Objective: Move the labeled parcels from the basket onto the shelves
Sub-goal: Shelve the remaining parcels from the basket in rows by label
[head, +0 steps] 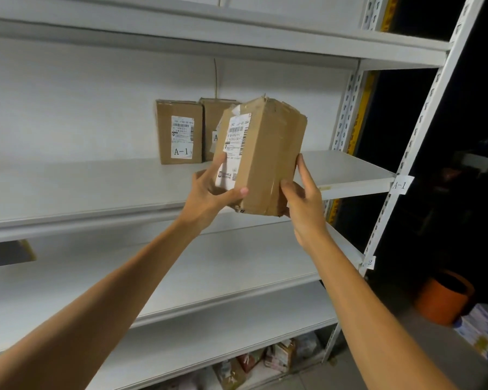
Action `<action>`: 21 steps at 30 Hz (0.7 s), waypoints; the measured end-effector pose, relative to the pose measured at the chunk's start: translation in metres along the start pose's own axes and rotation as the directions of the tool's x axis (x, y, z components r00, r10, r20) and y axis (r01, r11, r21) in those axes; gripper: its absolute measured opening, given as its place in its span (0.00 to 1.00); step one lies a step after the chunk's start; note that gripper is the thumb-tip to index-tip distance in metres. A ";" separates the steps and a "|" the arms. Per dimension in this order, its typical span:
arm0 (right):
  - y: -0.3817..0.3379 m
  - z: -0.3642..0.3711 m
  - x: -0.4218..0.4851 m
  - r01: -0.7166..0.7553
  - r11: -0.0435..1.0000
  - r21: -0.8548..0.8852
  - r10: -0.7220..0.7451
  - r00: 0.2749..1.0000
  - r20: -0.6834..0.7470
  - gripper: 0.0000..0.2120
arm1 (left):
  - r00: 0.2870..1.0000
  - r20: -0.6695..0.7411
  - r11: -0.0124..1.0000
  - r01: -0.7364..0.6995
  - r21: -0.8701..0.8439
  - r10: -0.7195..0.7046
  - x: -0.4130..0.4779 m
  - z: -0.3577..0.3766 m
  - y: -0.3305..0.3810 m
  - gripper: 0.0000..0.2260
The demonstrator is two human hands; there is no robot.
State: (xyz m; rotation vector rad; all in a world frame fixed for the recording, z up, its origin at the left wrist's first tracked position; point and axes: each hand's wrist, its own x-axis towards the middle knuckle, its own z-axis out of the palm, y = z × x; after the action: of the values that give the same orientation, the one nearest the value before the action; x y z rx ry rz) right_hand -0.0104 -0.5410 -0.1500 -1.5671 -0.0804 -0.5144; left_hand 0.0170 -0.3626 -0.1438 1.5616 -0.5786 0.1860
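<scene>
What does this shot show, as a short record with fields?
held parcel: brown box, tilted, in the air in front of the shelf
left grip: holds its labelled side
right grip: holds its right side
shelf: white, tag reads A-1
on shelf: A-1 parcel and second parcel, upright at the back

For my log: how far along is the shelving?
Done: the A-1 labelled parcel and a second parcel stand on the A-1 shelf. In hand: left hand and right hand grip a third parcel before that shelf, not yet set down. Left: placing it; basket out of view, remainder unknown.
</scene>
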 end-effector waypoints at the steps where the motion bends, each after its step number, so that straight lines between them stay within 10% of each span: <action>1: 0.000 -0.003 0.002 -0.011 1.000 -0.006 0.011 1.000 0.017 0.30 | 1.000 -0.017 1.000 -0.006 0.002 0.006 0.002 0.004 -0.003 0.35; 14: 0.000 -0.038 0.031 0.068 0.931 -0.358 -0.047 0.997 0.068 0.54 | 0.976 -0.213 0.947 0.022 0.320 0.049 0.012 0.070 -0.019 0.46; 21: 0.017 -0.070 0.034 -0.004 0.999 -0.035 0.007 0.995 0.102 0.46 | 0.989 -0.136 0.995 0.075 0.069 -0.065 0.024 0.072 -0.012 0.38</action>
State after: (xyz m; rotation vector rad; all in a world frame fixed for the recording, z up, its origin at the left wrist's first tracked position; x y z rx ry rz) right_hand 0.0072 -0.6181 -0.1552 -1.6272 -0.1459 -0.4327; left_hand 0.0268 -0.4384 -0.1504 1.6248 -0.4156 0.2590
